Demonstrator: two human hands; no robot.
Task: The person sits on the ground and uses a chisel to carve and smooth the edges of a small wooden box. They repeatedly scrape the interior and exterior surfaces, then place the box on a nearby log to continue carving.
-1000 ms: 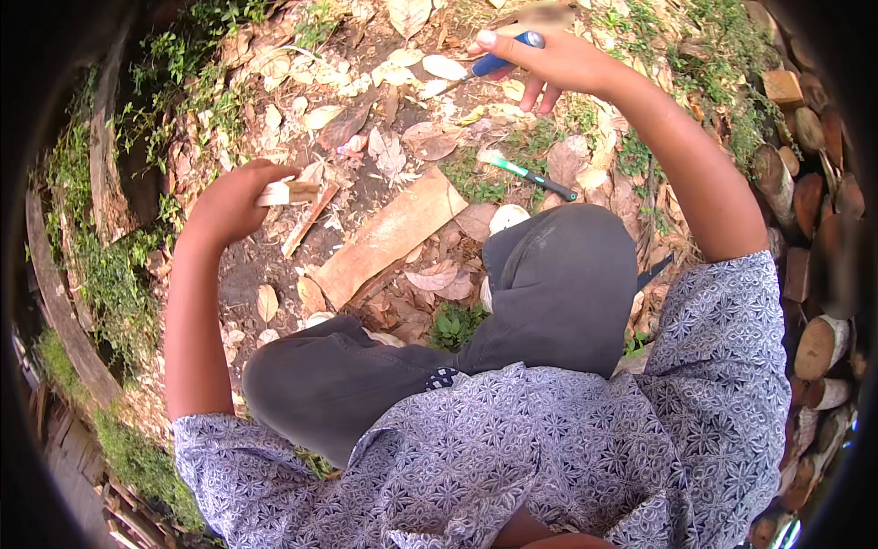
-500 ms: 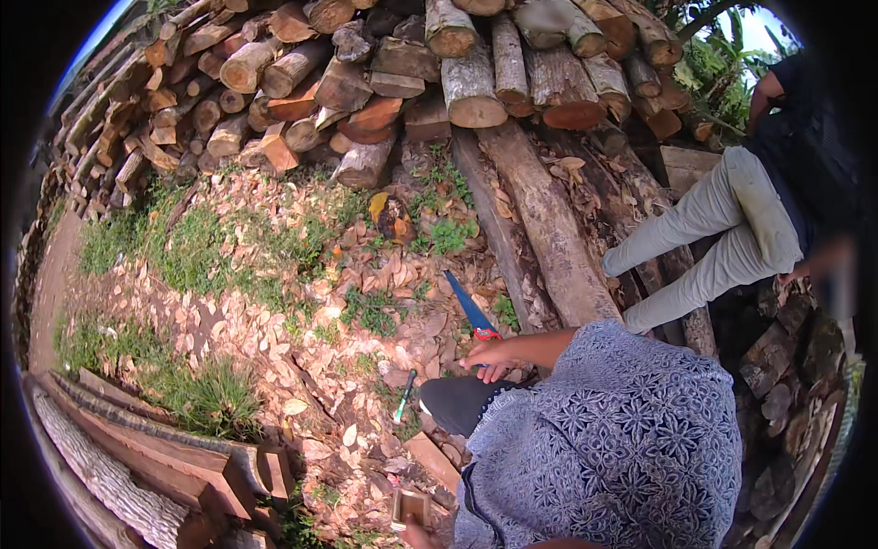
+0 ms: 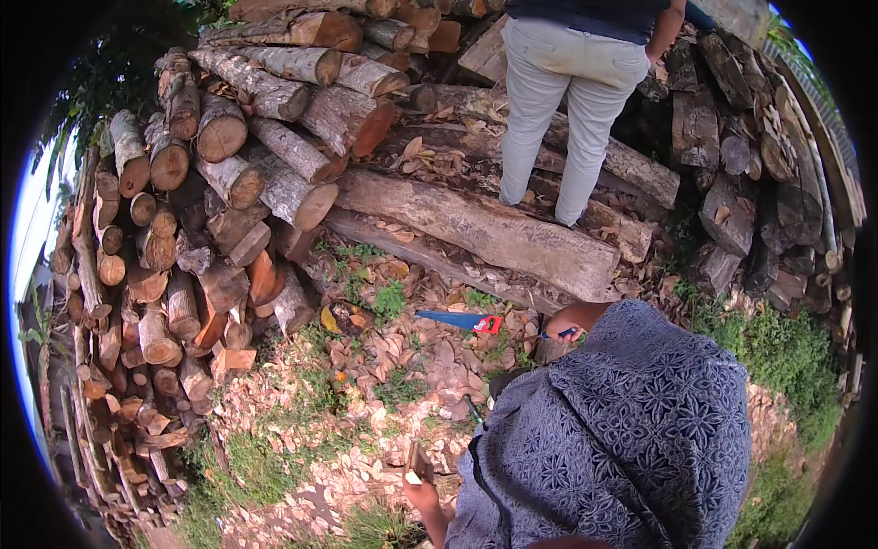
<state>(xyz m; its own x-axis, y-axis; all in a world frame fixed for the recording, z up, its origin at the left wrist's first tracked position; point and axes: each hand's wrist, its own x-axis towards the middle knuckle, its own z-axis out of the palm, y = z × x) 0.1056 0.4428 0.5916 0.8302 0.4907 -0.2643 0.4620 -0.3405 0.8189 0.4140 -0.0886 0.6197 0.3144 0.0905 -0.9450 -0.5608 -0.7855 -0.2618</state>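
My left hand (image 3: pixel 422 495), low in the head view, is closed around a small box-like wooden piece (image 3: pixel 418 460) with a pale lower end. Farther right, my right hand (image 3: pixel 564 324) grips a slim blue object (image 3: pixel 567 332); its kind is too small to make out. Left of that hand, a handsaw with a blue blade (image 3: pixel 450 318) and a red handle (image 3: pixel 490 324) lies on dry leaves, apart from the fingers. A slim dark-and-green tool (image 3: pixel 473 409) shows beside my patterned shirt (image 3: pixel 622 430), which hides part of the ground.
Cut logs (image 3: pixel 229 174) are stacked at the left. Long flat timbers (image 3: pixel 476 229) lie across the ground ahead, where another person in pale trousers (image 3: pixel 562 110) stands. More split wood (image 3: pixel 732 201) is piled at the right, above green grass (image 3: pixel 777 357).
My view has turned, so the log stack now shows at the left and the saw lies nearly level. The wooden piece in my left hand appears higher. My right hand appears farther right and up.
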